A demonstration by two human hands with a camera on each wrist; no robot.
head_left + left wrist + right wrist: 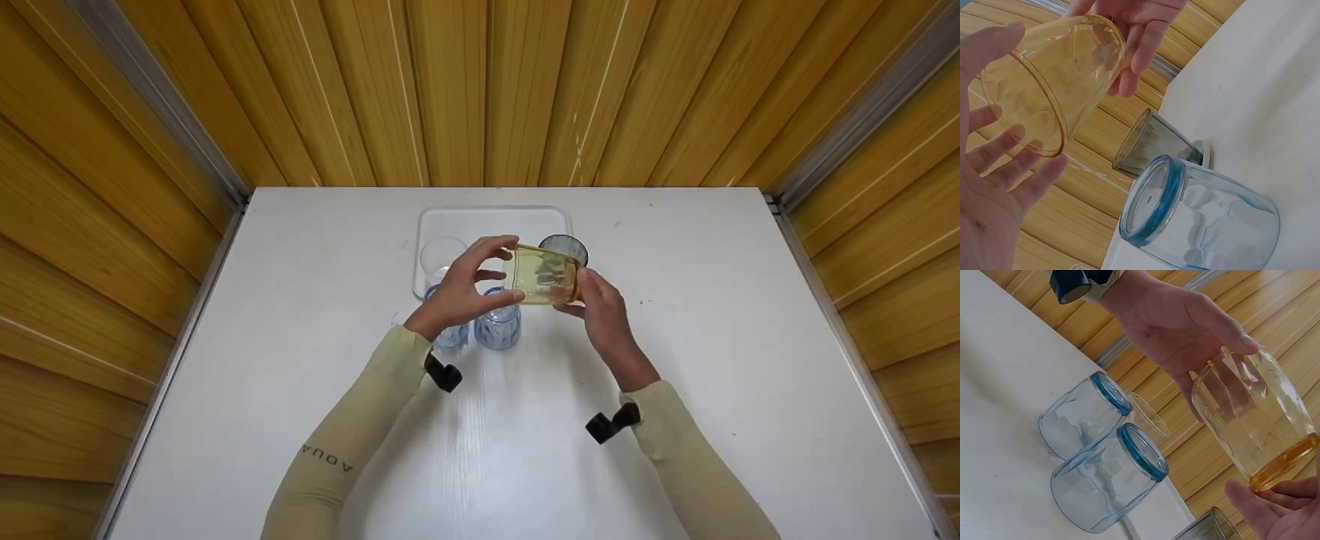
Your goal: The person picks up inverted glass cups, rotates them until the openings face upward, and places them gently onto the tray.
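Note:
A yellow glass tumbler (551, 277) is held sideways above the table, one end toward each hand. My left hand (457, 296) grips its left end, thumb on one side and fingers spread on the other. At the opposite end my right hand (604, 315) holds it between thumb and fingers. The left wrist view shows the yellow tumbler (1067, 73) with the right hand (1140, 34) behind its far end. In the right wrist view, the left thumb lies on the tumbler (1252, 416). Beneath the hands stand two blue glasses (497, 330), each with a thick blue ring on top.
A white tray (491, 212) lies toward the back of the table (322, 247). A clear glass (442, 251) is at its left and a grey glass (564, 246) at its right, partly hidden by the yellow tumbler. Wood-patterned panels (450, 90) surround the table's back and sides.

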